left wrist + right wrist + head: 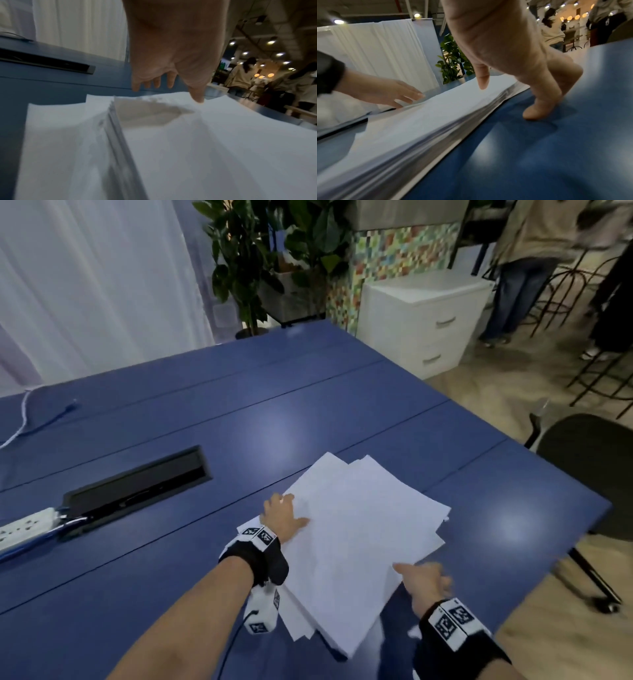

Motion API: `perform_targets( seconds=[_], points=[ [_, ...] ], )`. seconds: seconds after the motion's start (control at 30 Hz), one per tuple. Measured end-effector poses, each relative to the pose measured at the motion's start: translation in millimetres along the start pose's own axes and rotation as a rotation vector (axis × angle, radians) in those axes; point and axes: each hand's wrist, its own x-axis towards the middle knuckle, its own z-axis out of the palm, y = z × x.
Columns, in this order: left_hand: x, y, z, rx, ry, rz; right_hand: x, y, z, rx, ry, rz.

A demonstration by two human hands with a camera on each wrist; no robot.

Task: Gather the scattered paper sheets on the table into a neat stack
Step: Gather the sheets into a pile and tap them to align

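A loose pile of white paper sheets (359,535) lies fanned on the blue table (239,419), its corners not lined up. My left hand (291,510) is at the pile's left edge, thumb on the top sheet. In the left wrist view its fingers (154,83) point straight down past the paper (188,148) and the thumb (197,97) touches the top. My right hand (423,575) is at the pile's near right edge. In the right wrist view its thumb (482,81) hovers over the paper (419,115) and its fingertips (537,109) rest on the table beside the stack's side.
A black cable recess (137,491) and a white power strip (24,529) lie to the left, with a white cable (20,422) beyond. The table's right edge is near the pile, with a black chair (589,467) past it. A white drawer unit (421,316) and standing people (527,268) are behind.
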Motion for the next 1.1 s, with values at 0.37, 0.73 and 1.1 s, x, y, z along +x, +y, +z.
perform_targets(
  seconds=[0.37,0.73,1.1],
  points=[
    [41,-19,-31,-0.075,-0.349,-0.165,33,-37,18,-0.011,-0.163,-0.182],
    [-36,-88,-3,-1.002,-0.357,-0.422,2,-79,74,-0.193,-0.735,-0.585],
    [-142,-105,-75,-1.162,0.127,0.031,-74,-95,83,0.269,-0.914,-0.454]
  ],
)
